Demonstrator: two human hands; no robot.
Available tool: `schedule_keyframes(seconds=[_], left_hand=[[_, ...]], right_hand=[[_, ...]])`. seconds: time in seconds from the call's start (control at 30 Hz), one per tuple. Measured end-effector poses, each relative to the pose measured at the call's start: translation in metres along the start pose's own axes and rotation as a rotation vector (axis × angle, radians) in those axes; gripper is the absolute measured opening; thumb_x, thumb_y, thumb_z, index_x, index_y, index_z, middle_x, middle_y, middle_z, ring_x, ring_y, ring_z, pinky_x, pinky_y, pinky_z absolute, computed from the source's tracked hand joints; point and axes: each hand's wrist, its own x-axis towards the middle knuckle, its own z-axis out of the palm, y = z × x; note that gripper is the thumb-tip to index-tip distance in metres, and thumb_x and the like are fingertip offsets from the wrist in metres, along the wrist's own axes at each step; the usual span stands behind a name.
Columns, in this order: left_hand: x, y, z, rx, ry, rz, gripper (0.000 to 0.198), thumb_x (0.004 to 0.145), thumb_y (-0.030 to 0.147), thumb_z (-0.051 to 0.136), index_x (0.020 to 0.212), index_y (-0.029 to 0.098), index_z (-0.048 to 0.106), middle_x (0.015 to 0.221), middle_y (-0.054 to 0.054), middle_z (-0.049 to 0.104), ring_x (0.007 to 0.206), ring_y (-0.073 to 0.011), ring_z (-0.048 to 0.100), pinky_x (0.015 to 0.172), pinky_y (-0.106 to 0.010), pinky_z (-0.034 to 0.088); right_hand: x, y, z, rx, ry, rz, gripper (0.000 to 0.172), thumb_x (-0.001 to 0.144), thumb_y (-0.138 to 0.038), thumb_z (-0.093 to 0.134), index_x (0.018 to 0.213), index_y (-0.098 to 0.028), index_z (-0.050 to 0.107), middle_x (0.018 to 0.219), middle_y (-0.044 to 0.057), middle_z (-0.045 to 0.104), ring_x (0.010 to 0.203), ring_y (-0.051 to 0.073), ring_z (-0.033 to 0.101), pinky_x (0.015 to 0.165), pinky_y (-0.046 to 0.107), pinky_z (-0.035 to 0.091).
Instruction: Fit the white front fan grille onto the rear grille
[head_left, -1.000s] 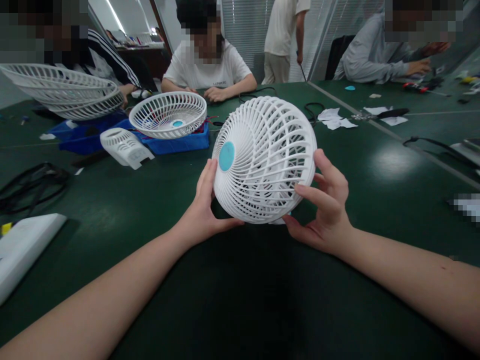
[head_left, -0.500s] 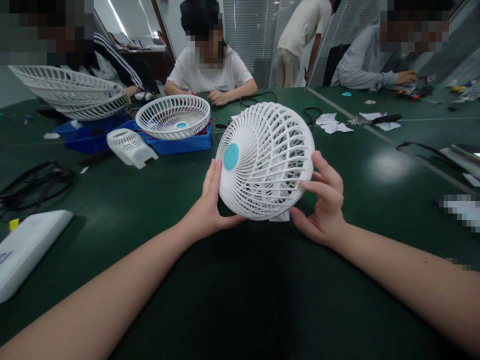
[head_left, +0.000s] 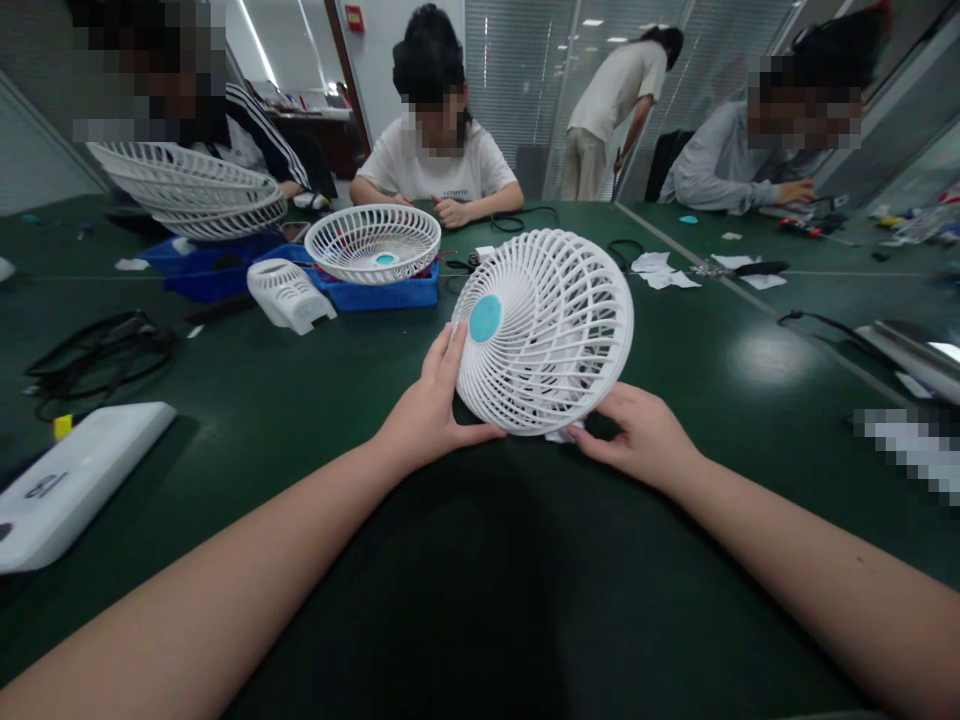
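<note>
A person's left hand [head_left: 431,410] cups the side and the right hand [head_left: 641,435] grips the lower rim of a white fan cage [head_left: 544,335], held tilted between them low over the green table [head_left: 300,390], its two halves apparently already joined, while a loose grille [head_left: 373,243] lies beyond the left hand.

The fan cage [head_left: 544,330] is seen to be smooth white plastic, slightly glossy, teal disc included. Under it, the table [head_left: 720,370] is covered in matt green, faintly sheened.

looks like small assembly workshop: long green table [head_left: 300,400], seated co-workers, fan grilles [head_left: 373,243] in blue bins [head_left: 375,293], cables [head_left: 97,350], glass partitions behind
</note>
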Motion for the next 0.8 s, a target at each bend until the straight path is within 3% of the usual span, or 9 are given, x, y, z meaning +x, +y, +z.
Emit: schedule_keyframes(seconds=[0.13,0.4,0.6,0.8], left_hand=[[0.0,-0.001,0.001,-0.035,0.0,0.008,0.131,0.065,0.069,0.077,0.156,0.029,-0.009,0.164,-0.018,-0.001,0.15,-0.0409,0.006,0.118,-0.062,0.02],[-0.001,-0.001,0.003,-0.08,0.026,0.036,0.127,0.067,0.067,0.076,0.156,0.027,-0.006,0.163,-0.019,0.0,0.151,-0.0387,0.003,0.119,-0.061,0.015],[-0.003,0.007,0.004,-0.065,0.021,0.02,0.124,0.07,0.063,0.075,0.156,0.025,-0.007,0.163,-0.019,-0.003,0.151,-0.0377,0.002,0.12,-0.059,0.016],[-0.005,0.016,0.011,-0.048,0.021,0.001,0.119,0.076,0.052,0.07,0.155,0.021,-0.014,0.163,-0.02,-0.01,0.151,-0.0386,-0.002,0.12,-0.058,0.017]], right_hand=[[-0.002,-0.008,0.005,-0.031,0.016,0.109,0.034,0.089,-0.047,0.057,0.093,-0.016,0.068,0.102,0.009,0.069,0.089,0.018,0.063,0.076,0.031,0.049],[0.002,-0.029,0.0,-0.43,-0.014,-0.017,0.044,0.091,-0.054,0.052,0.076,-0.015,0.066,0.078,0.005,0.068,0.079,0.02,0.063,0.07,0.034,0.04],[0.002,-0.031,0.003,-0.416,-0.053,0.038,0.05,0.091,-0.059,0.049,0.081,-0.015,0.07,0.087,0.005,0.071,0.084,0.02,0.063,0.072,0.034,0.036],[0.003,-0.03,0.003,-0.422,-0.044,0.068,0.053,0.091,-0.062,0.047,0.078,-0.015,0.069,0.084,0.005,0.071,0.082,0.02,0.063,0.071,0.034,0.034]])
